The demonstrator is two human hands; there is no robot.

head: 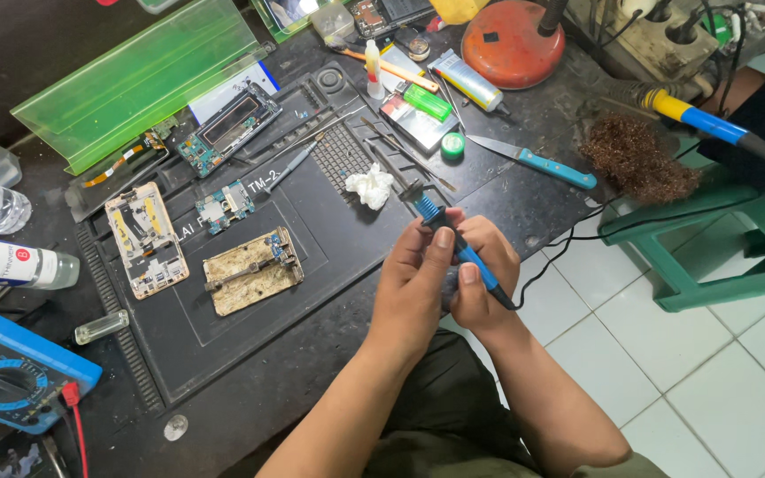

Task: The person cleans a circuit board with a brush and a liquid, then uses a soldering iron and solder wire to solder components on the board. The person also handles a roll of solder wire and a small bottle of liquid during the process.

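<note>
1. Two hands meet over the near edge of the black work mat, both closed on a blue-handled soldering iron held slantwise, tip pointing up and away.
2. Left hand grasps the upper handle, thumb pressed along it; right hand has its fingers clenched round the lower handle, where the black cord leaves.
3. Just beyond the tip lies a crumpled white tissue.
4. Farther left on the mat rest a worn metal board holder and a small blue circuit board.
5. Well apart, a blue-handled knife lies on the dark table.
</note>
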